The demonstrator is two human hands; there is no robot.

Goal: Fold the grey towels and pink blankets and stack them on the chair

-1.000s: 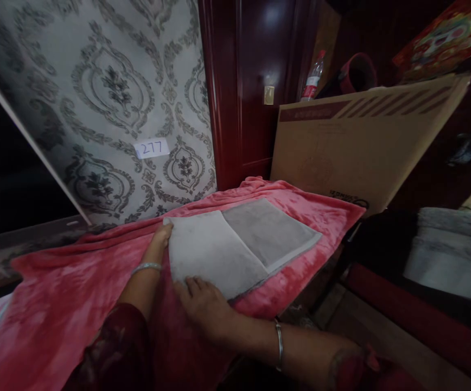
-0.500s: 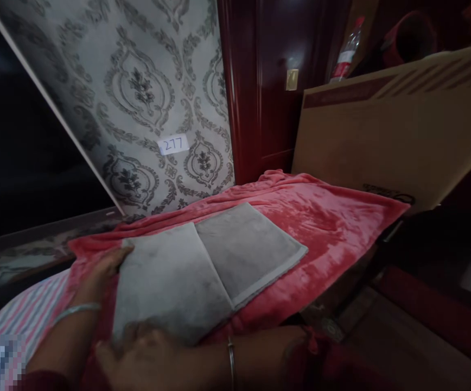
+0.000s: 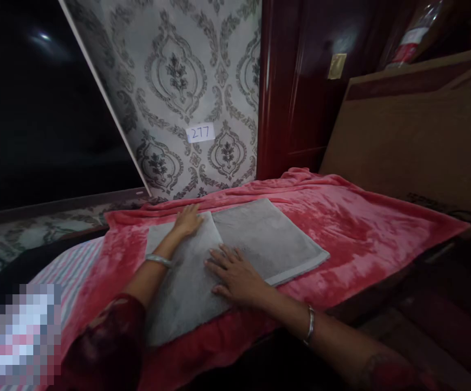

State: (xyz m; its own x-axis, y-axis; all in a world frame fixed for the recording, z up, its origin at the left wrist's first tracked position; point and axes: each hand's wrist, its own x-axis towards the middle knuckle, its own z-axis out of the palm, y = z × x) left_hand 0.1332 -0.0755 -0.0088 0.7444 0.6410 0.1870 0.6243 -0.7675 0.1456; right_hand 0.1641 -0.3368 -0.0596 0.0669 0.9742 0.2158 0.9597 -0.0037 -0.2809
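Where both gripped its near edge before, left hand (image 3: 187,221) and right hand (image 3: 235,274) now flat on grey towel (image 3: 268,244), fingers spread

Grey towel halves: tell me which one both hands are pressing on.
The nearer, lighter grey half. The left hand lies at its far edge, the right hand by the fold. The darker far half lies untouched.

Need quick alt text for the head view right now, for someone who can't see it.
Both hands press flat on a folded grey towel lying on a pink blanket: the left hand at its far edge, the right hand near the fold line. Behind are patterned wallpaper with a tag reading 277 and a leaning cardboard sheet.
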